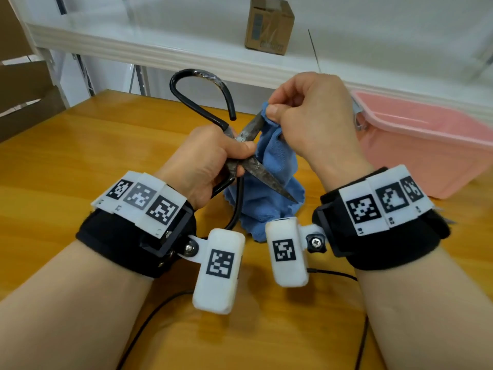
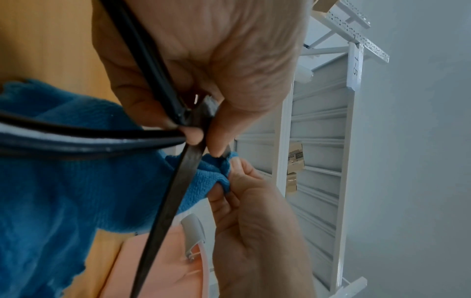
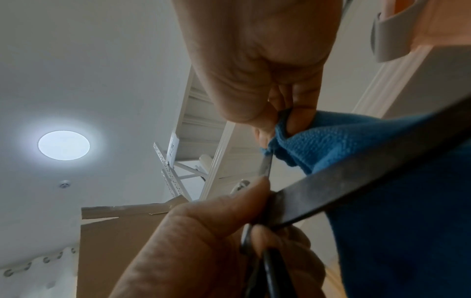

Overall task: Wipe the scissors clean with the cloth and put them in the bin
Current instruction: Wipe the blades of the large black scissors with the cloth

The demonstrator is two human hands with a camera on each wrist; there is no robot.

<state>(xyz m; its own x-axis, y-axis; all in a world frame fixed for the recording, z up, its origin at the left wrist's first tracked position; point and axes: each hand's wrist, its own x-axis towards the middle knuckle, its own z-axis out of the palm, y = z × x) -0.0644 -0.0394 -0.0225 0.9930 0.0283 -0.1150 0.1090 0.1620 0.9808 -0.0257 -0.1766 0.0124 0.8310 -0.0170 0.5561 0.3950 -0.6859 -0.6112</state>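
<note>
Scissors (image 1: 241,145) held up over the wooden counter (image 1: 80,161), blades spread in an X, black looped handles, one loop rising toward the shelf. Left hand (image 1: 210,161) curled round the pivot area, thumb laid along the metal; wrist band with black-and-white square markers. Right hand (image 1: 309,116) raised, fingers curled, pinching a fold of blue cloth (image 1: 269,188) over the tip of the upper blade; rest of the cloth hangs down to the counter. Blades dull grey, mottled, tarnished, tapering to sharp points; lower blade points toward the person, lying against the cloth. Cloth soft, terry-like, scalloped edge. Pink plastic bin (image 1: 426,145) to the right on the counter, translucent, with a white clip handle on its rim. White metal shelf (image 1: 160,49) behind, brown cardboard box (image 1: 269,25) on it, print unreadable. Left wrist view: handwritten tag "1-5" (image 2: 354,64) on the shelf post.
</note>
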